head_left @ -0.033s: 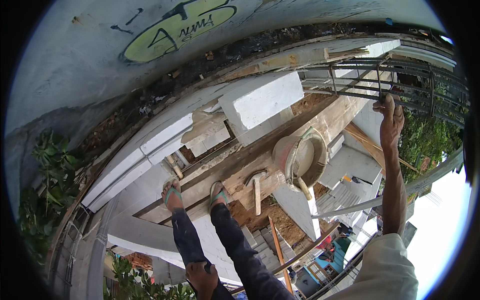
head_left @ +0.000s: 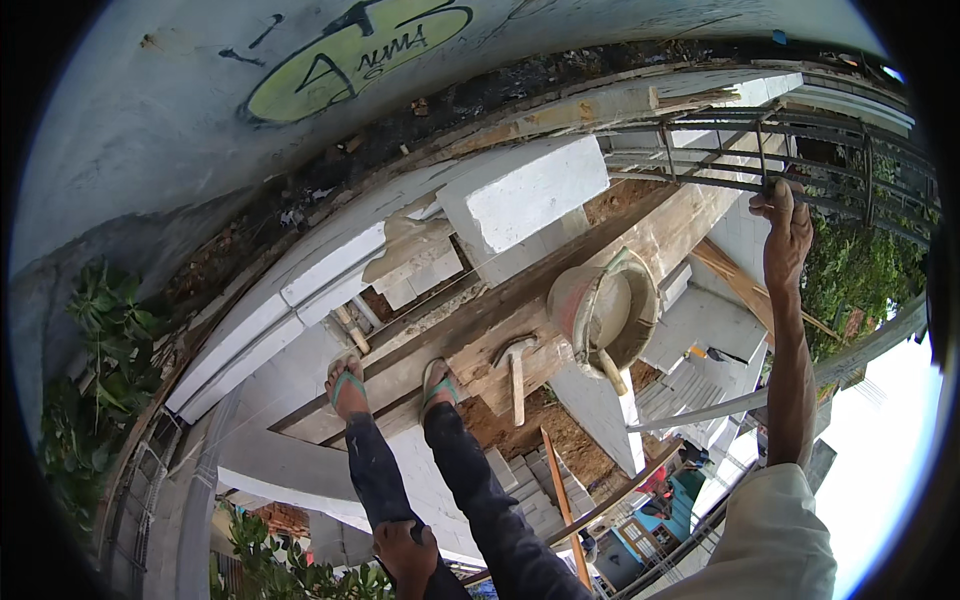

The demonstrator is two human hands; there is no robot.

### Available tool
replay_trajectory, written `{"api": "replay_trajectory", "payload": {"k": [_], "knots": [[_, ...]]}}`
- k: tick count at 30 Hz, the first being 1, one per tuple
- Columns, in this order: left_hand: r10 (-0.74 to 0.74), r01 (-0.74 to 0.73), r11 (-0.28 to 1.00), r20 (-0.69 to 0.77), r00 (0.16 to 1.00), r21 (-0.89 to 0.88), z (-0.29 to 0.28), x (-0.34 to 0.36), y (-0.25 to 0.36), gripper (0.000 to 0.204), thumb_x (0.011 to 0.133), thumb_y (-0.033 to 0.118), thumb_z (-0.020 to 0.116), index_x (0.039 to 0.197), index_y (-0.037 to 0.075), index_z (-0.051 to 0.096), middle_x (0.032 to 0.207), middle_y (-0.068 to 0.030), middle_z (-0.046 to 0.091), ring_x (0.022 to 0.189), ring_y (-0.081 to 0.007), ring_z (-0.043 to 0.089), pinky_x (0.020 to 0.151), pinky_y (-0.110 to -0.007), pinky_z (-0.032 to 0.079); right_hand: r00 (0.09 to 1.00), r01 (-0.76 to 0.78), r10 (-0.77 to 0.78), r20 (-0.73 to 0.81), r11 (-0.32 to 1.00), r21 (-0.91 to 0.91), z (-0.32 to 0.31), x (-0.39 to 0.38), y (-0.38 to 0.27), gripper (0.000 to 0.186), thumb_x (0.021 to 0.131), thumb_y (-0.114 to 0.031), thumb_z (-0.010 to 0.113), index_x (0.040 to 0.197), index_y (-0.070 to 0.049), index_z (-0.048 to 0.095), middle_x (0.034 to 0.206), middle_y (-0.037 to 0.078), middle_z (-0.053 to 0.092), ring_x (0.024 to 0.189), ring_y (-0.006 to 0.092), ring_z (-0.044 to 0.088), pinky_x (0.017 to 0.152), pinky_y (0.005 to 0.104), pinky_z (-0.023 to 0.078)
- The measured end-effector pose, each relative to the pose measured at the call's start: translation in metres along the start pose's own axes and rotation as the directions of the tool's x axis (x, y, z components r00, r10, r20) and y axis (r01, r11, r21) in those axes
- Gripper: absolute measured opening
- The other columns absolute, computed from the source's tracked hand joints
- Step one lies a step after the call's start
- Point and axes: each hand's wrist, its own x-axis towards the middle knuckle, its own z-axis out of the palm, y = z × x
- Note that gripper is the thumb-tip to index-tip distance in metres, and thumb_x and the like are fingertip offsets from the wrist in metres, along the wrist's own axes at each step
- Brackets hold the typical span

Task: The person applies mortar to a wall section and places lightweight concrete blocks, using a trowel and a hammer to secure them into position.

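Observation:
My right hand [head_left: 782, 225] grips a lower bar of a dark steel rebar cage [head_left: 866, 180] at the upper right. My left hand [head_left: 403, 560] is closed over my dark-trousered leg [head_left: 370, 470] near the lower edge. My sandalled feet [head_left: 348, 385] rest on rough wooden planks [head_left: 480, 330]. On the planks a claw hammer [head_left: 516, 390] lies to the right of my feet, and beside it stands a worn bucket [head_left: 590, 305] of grey wet mix with a handle sticking out. Above them sits a white block [head_left: 520, 195].
A stained wall [head_left: 170, 130] with painted markings runs along the top, above white block courses [head_left: 250, 355]. Plants [head_left: 100, 340] grow at left and right. Below the planks are soil, stacked blocks [head_left: 675, 395], sloping boards [head_left: 560, 500] and a small figure in red [head_left: 655, 485], apparently a person.
The scene has shifted very slightly in the view, with my right hand a little further right in the picture. Both hands keep their grips.

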Motion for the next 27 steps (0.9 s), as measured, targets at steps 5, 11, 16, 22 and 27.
{"api": "replay_trajectory", "payload": {"k": [5,11,16,22,27], "knots": [[0.074,-0.074,0.994,0.000,0.997,0.084,0.004,0.004,0.005,0.028,0.078,0.028,0.081,0.101,0.013,0.076,0.111,-0.0094,0.068,0.124,-0.0355,0.056,0.102,-0.058,0.045,0.993,-0.093,0.094,-0.069,0.996,0.012,0.003,-0.008,0.001,0.042,0.115,-0.039,0.055,0.129,-0.001,0.068,0.117,0.012,0.071,0.106,0.0192,0.074,0.088,0.0354,0.062],[0.089,-0.096,0.984,0.055,0.995,0.152,0.017,0.002,0.019,0.029,0.077,0.021,0.084,0.104,0.014,0.075,0.111,-0.0087,0.069,0.125,-0.0361,0.056,0.102,-0.057,0.046,0.873,-0.438,0.454,0.179,0.890,-0.125,0.048,-0.174,0.089,0.053,0.105,-0.040,0.070,0.142,-0.004,0.064,0.125,0.021,0.072,0.108,0.0304,0.073,0.093,0.0433,0.059],[0.105,-0.120,0.976,0.091,0.990,0.183,0.022,0.007,0.041,0.030,0.078,0.021,0.083,0.106,0.012,0.076,0.114,-0.0092,0.070,0.127,-0.0369,0.056,0.103,-0.058,0.046,0.708,-0.272,0.563,0.426,0.775,-0.570,0.081,-0.317,0.205,0.047,0.089,-0.045,0.082,0.114,-0.005,0.079,0.124,0.021,0.071,0.123,0.0383,0.065,0.103,0.0630,0.048],[0.157,-0.183,0.961,0.132,0.979,0.207,0.025,0.007,0.049,0.029,0.080,0.019,0.082,0.108,0.010,0.075,0.115,-0.0116,0.069,0.125,-0.0389,0.057,0.106,-0.056,0.047,0.559,-0.050,0.588,0.584,0.727,-0.684,0.097,-0.318,0.227,0.036,0.086,-0.043,0.079,0.100,-0.010,0.084,0.123,0.016,0.068,0.124,0.0342,0.058,0.104,0.0527,0.041],[0.158,-0.176,0.962,0.102,0.982,0.209,0.037,-0.011,0.069,0.030,0.083,0.017,0.081,0.110,0.008,0.075,0.115,-0.0162,0.069,0.122,-0.0415,0.058,0.107,-0.056,0.047,0.569,-0.139,0.580,0.583,0.767,-0.627,0.059,-0.324,0.234,0.038,0.097,-0.031,0.062,0.117,-0.001,0.070,0.121,0.025,0.065,0.112,0.0486,0.066,0.091,0.0625,0.053]]}}
